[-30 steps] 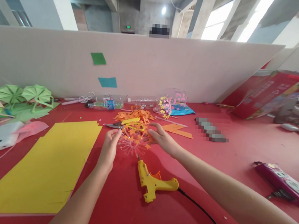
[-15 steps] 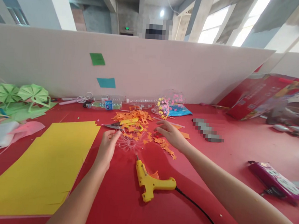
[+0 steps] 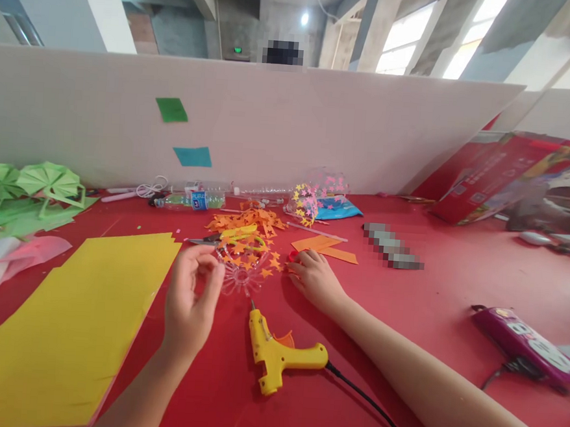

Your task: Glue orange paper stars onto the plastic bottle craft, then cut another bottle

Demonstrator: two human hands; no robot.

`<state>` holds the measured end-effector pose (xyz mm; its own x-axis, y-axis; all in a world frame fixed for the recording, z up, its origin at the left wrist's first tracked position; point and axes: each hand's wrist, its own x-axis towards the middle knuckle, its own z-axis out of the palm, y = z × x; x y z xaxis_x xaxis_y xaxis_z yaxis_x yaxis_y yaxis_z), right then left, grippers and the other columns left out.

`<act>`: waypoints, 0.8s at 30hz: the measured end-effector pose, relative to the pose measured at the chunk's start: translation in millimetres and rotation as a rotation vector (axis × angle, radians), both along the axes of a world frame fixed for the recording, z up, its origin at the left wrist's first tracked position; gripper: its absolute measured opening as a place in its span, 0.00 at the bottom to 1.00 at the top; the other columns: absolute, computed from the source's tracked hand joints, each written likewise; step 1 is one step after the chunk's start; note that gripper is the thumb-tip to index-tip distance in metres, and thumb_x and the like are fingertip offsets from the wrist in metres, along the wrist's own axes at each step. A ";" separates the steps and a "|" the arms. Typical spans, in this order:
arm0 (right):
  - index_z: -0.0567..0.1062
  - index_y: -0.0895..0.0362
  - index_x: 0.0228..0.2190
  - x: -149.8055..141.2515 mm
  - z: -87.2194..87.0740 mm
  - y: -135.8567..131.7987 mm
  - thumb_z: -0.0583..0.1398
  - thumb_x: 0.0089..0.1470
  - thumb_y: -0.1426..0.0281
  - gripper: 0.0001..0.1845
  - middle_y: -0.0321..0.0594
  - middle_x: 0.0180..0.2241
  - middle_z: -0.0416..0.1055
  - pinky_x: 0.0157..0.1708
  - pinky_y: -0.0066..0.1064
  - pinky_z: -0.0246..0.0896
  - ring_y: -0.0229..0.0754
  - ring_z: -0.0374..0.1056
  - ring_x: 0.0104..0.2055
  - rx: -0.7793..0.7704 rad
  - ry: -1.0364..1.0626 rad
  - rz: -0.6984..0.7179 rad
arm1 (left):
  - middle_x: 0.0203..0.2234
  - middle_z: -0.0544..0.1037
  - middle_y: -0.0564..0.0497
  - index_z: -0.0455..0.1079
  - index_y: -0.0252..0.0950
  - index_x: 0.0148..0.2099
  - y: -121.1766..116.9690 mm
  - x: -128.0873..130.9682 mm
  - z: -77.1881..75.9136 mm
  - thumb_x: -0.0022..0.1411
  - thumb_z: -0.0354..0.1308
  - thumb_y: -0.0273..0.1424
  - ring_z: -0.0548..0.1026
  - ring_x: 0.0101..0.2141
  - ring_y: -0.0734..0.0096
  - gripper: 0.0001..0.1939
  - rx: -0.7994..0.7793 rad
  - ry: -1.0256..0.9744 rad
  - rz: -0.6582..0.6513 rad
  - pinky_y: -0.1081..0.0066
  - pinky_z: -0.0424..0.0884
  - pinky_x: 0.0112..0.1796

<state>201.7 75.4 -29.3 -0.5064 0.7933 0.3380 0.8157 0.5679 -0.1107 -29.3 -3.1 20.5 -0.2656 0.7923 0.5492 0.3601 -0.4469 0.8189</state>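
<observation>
The left hand point(image 3: 190, 301) is seen with thumb and fingers apart, just left of the clear plastic piece point(image 3: 241, 277), which is flanked farther off by the right hand point(image 3: 318, 279), whose grip cannot be told.

2 bare arms point(image 3: 392, 351) reach forward — left hand point(image 3: 191, 298) upright, fingers point(image 3: 184, 262) loosely curled; right hand point(image 3: 319, 280) palm down.

"PURE" on a plastic bottle point(image 3: 195, 199)
</observation>
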 end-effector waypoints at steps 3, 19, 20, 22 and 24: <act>0.77 0.59 0.30 1.0 -1.1 -0.3 0.55 0.59 0.75 0.11 0.48 0.33 0.72 0.40 0.37 0.53 0.47 0.61 0.38 0.051 -0.064 0.020 | 0.30 0.70 0.54 0.63 0.39 0.47 -12.5 11.3 -2.7 0.62 0.54 0.27 0.70 0.30 0.74 0.11 0.097 0.241 -0.085 0.74 0.68 0.33; 0.74 0.57 0.25 -5.0 -4.7 -7.2 0.53 0.62 0.74 0.16 0.44 0.32 0.71 0.48 0.39 0.51 0.45 0.58 0.39 0.131 -0.038 0.198 | 0.27 0.74 0.54 0.65 0.40 0.44 -20.1 19.1 -5.1 0.63 0.51 0.23 0.72 0.27 0.75 0.09 0.149 0.445 -0.184 0.77 0.69 0.29; 0.73 0.57 0.24 -5.1 -4.5 -7.1 0.52 0.61 0.75 0.16 0.44 0.31 0.71 0.49 0.40 0.51 0.45 0.58 0.38 0.125 -0.023 0.204 | 0.27 0.74 0.53 0.65 0.40 0.44 -20.1 18.6 -5.1 0.63 0.51 0.23 0.73 0.27 0.75 0.09 0.148 0.450 -0.188 0.77 0.69 0.29; 0.72 0.57 0.24 -4.8 -3.9 -7.1 0.53 0.60 0.76 0.15 0.44 0.30 0.70 0.48 0.40 0.52 0.45 0.59 0.37 0.106 0.025 0.203 | 0.27 0.75 0.53 0.66 0.39 0.43 -20.3 18.0 -5.1 0.63 0.51 0.24 0.73 0.27 0.75 0.08 0.139 0.464 -0.200 0.76 0.68 0.29; 0.72 0.57 0.25 -4.0 -1.4 -8.7 0.54 0.58 0.76 0.12 0.45 0.30 0.71 0.45 0.40 0.54 0.46 0.60 0.37 0.082 0.099 0.186 | 0.27 0.76 0.53 0.67 0.39 0.42 -20.8 18.2 -4.8 0.64 0.50 0.25 0.73 0.26 0.75 0.07 0.130 0.483 -0.211 0.76 0.68 0.28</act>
<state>197.7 66.8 -30.7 -0.6027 0.6573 0.4525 0.6836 0.7178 -0.1321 -11.1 -23.9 15.7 0.1988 0.7189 0.6661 0.5738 -0.6364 0.5155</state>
